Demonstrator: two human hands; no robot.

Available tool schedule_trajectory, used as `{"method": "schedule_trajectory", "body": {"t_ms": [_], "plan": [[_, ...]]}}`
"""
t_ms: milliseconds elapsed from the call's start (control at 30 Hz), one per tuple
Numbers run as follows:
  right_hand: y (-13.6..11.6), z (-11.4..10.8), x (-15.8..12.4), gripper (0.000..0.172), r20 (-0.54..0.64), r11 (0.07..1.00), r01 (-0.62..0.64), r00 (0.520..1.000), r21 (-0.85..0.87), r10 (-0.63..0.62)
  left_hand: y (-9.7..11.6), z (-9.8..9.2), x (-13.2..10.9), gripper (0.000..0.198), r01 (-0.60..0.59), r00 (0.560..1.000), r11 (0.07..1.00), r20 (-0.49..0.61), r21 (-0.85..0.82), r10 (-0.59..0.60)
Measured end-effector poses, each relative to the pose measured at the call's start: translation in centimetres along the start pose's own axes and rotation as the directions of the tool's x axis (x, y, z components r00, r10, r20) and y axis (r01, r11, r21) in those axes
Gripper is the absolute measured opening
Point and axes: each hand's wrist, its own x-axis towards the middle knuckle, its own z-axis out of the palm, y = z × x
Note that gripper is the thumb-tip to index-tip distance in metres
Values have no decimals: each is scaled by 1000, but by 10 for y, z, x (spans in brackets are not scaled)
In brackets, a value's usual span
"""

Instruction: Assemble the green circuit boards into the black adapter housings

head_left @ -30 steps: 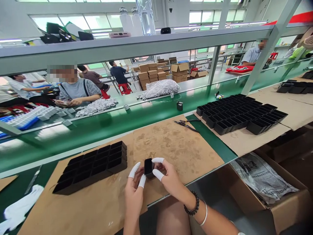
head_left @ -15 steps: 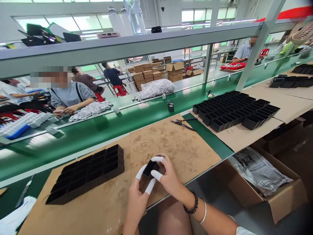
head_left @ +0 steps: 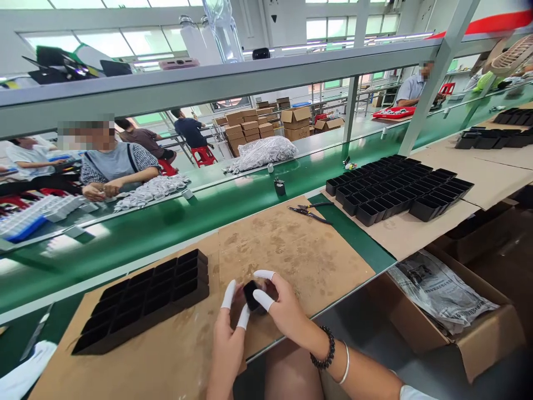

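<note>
A small black plastic box (head_left: 251,294) is pinched between both my hands just above the brown cardboard mat (head_left: 291,250) at the bench's near edge. My left hand (head_left: 228,339) holds it from the left with white finger cots on two fingertips. My right hand (head_left: 280,306) grips it from the right, cots on thumb and forefinger, a bead bracelet and a white band on the wrist. A block of joined black boxes (head_left: 145,300) lies on the mat to the left, apart from my hands.
Pliers (head_left: 310,213) lie at the mat's far edge. A larger group of black boxes (head_left: 400,186) sits on cardboard to the right. A green conveyor belt (head_left: 175,214) runs behind, carrying a small black part (head_left: 279,186). An open carton with newspaper (head_left: 441,291) stands lower right. People work across the belt.
Both hands have turned the small black box between their fingertips, and it sits a little lower. The camera view has shifted slightly; the black part on the belt has moved left.
</note>
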Motion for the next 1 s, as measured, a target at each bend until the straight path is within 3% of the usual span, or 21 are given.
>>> {"method": "schedule_trajectory", "body": {"t_ms": [167, 267, 367, 433, 533, 600, 700, 833, 1000], "plan": [[0, 1, -1, 37, -77, 998, 56, 995, -9, -57, 0, 1, 2, 73, -27, 985, 998, -174, -60, 16], [-5, 1, -2, 44, -59, 998, 59, 996, -12, -60, 3, -2, -6, 76, -25, 983, 997, -185, -73, 11], [-12, 0, -4, 51, -1, 999, 19, 1000, -29, -19, 4, -6, -15, 75, 5, 994, 995, -110, -95, -15], [-15, 0, -5, 53, 28, 999, -9, 1000, -37, 10, 2, -10, -16, 65, 56, 998, 993, 4, -106, -56], [-17, 0, -6, 50, 34, 998, -26, 999, -51, 27, -4, -14, -8, 53, 131, 971, 988, 211, -79, -112], [-17, 0, -6, 47, 16, 997, -20, 1000, -72, 21, -10, -16, -1, 53, 145, 954, 988, 274, -60, -123], [-16, 0, -5, 45, -6, 994, 35, 999, -99, -35, -17, -17, 4, 68, 122, 971, 988, 217, -99, -99], [-13, 0, -3, 41, -61, 991, 30, 997, -128, -38, -14, -15, 4, 107, 70, 996, 983, 64, -167, -60], [-12, 0, -4, 41, -48, 992, 2, 999, -125, -8, -3, -11, -3, 121, 70, 997, 982, -5, -176, -72]]}}
